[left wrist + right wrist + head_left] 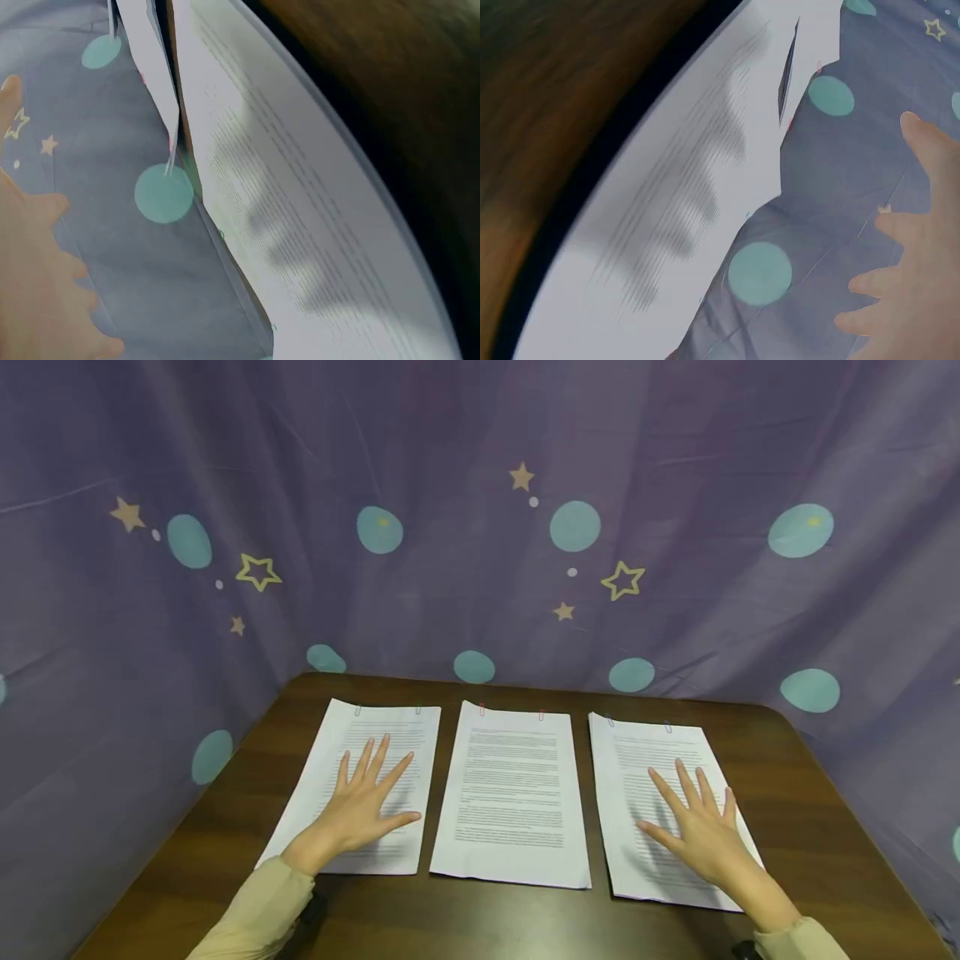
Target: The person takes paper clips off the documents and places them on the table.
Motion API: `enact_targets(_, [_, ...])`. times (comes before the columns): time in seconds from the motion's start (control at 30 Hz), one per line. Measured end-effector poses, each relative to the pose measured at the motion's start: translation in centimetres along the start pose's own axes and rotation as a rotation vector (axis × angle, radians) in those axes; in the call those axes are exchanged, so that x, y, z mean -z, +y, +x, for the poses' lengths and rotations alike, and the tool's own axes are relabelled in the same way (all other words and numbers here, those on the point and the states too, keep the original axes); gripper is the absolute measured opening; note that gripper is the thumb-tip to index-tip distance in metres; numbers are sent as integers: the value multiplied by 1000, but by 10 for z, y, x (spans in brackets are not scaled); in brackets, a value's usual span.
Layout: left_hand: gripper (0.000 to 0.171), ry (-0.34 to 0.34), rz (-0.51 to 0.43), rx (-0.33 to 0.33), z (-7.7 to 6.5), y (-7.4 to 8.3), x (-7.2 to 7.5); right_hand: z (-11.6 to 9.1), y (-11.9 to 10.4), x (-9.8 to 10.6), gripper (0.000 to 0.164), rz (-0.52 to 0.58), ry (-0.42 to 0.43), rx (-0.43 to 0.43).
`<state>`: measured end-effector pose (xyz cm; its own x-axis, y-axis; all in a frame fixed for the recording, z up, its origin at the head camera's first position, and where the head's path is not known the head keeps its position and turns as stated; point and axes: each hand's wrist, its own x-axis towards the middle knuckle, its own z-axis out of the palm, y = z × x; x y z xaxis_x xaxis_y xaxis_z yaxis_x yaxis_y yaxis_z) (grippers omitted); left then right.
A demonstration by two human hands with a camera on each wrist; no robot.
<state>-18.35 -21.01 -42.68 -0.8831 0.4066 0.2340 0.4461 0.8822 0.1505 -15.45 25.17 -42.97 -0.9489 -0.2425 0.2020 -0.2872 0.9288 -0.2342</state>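
1. Three stacks of printed paper lie flat on a brown wooden table (510, 927), with a patterned purple curtain (450, 593) behind. From the seated person's place, the left stack (411, 789) is at eleven o'clock, the middle stack (510, 793) at twelve and the right stack (630, 860) at one, narrow gaps between them.

2. The left hand (356, 814) hovers over the left stack, fingers straight and widely fanned towards twelve to one o'clock, thumb towards three. It holds nothing; the left wrist view shows it apart from the paper, above a shadow.

3. The right hand (705, 839) hovers likewise over the right stack, fully spread, fingers towards eleven, thumb towards ten, with nothing in its grasp.

4. Two small clips sit on each stack's twelve o'clock edge: pale greenish clips (357, 711) at left, red clips (542, 715) in the middle, bluish clips (668, 727) at right.

5. Each stack should be fairly light but floppy, its sheets likely to slide or fan at the unclipped six o'clock edge and to crease if pinched hard.

6. The surest hold is probably both long sides, three and nine o'clock, thumbs above and fingers beneath.
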Motion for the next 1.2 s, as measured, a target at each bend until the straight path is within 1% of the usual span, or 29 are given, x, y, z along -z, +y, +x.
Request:
enact_targets(0.17, [80,24,16,1,-2,-7,3,13,-15,-7,72,11,14,35])
enact_targets(0.27, [79,35,12,5,-5,-13,5,24,-28,-12,72,37,0,57])
enact_targets(0.5, [76,39,27,50,-16,-28,12,49,-65,-23,71,119,-15,144])
enact_targets(0.6, [73,65,12,61,-21,-32,14,57,-79,-29,70,143,-17,184])
enact_targets(0.73, [69,120,-6,61,-27,-40,15,67,-98,-35,69,193,-23,227])
enact_targets(0.87, [67,138,-26,83,-33,-49,16,76,-115,-42,67,241,-31,252])
enact_targets(1.0, [65,140,-67,122,-38,-59,17,84,-131,-49,65,313,-72,255])
enact_targets(1.2, [62,145,-145,188,-40,-73,17,92,-151,-59,63,465,-155,255])
